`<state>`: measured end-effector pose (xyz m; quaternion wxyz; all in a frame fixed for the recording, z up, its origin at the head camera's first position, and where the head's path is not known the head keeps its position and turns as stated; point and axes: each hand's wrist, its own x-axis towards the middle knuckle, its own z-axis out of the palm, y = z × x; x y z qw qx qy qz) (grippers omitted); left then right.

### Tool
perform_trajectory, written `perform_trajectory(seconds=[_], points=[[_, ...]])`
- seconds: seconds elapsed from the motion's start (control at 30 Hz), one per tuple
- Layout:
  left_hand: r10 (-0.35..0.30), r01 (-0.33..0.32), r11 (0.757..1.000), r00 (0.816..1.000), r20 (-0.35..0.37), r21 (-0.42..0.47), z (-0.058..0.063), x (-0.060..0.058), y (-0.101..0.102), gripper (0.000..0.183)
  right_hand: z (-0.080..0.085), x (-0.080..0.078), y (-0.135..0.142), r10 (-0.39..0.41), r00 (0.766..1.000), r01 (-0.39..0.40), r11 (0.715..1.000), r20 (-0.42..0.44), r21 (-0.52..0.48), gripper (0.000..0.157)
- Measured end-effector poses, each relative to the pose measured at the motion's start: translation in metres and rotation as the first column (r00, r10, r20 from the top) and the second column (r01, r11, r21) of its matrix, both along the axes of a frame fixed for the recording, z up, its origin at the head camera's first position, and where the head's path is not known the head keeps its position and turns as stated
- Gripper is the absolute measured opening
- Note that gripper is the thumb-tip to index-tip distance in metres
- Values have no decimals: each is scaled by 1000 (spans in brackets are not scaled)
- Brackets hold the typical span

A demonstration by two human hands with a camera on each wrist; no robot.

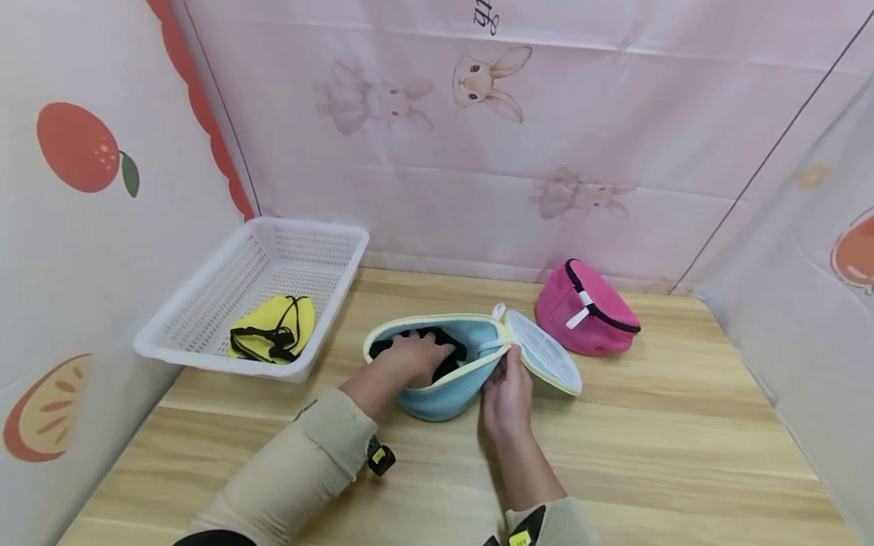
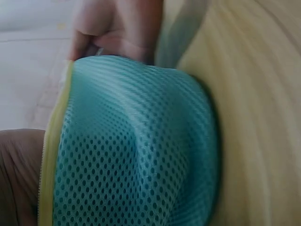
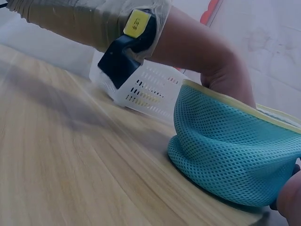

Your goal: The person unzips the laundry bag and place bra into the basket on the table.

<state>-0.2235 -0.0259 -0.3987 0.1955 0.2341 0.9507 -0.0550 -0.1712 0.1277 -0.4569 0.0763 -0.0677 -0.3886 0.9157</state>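
A light blue mesh laundry bag (image 1: 444,398) with a yellow zipper edge stands unzipped on the table, its round lid (image 1: 546,356) folded over to the right. Inside lies a black cloth item (image 1: 447,368), partly covered by my left hand (image 1: 413,358), which reaches in through the opening and touches it. The bag's wall hides part of that hand's fingers. My right hand (image 1: 508,394) grips the bag's rim at the right, near where the lid joins, thumb at the zipper edge. The left wrist view shows the mesh wall (image 2: 127,141) close up; the right wrist view shows the left forearm (image 3: 197,42) entering the bag.
At the left stands a white perforated basket (image 1: 334,303) holding a yellow cloth piece (image 1: 300,334) with black edging and straps. A pink zipped mesh bag (image 1: 580,318) sits behind the lid, to the right. Printed cloth walls (image 1: 423,189) bound the wooden table (image 1: 655,425).
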Motion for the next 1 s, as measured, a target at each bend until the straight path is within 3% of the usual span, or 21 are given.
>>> perform_trajectory(seconds=[0.13, 0.23, 0.37, 0.5, 0.63, 0.83, 1.0], points=[[-44, 44, 999, 999, -18, 18, -2, -1, 1, 48, 2, -1, 0, 0, 1000, 0, 1000, 15, 27, 56], [-113, 117, 991, 991, -68, 57, -2, -3, 0, 39, 2, -1, 0, -13, 1000, 12, 999, 28, 42, 57], [-203, 235, 964, 953, -226, 126, -7, -5, -3, 24, 2, -1, 0, -24, 999, 23, 998, 26, 52, 56], [-189, 269, 943, 916, -354, 193, -3, -7, -7, 28, 1, -2, 1, -15, 1000, 13, 998, 18, 65, 56], [-108, 250, 917, 906, -410, 310, 20, -6, -9, 42, 0, -3, 1, -7, 1000, 6, 996, 10, 86, 56], [38, 246, 820, 878, -478, 517, 69, 2, -25, 44, 0, -3, 0, -5, 999, 1, 996, 53, 89, 55], [185, 234, 743, 828, -528, 627, 110, 4, -56, 43, 0, -1, 1, 1, 999, -8, 992, 50, 125, 55]])
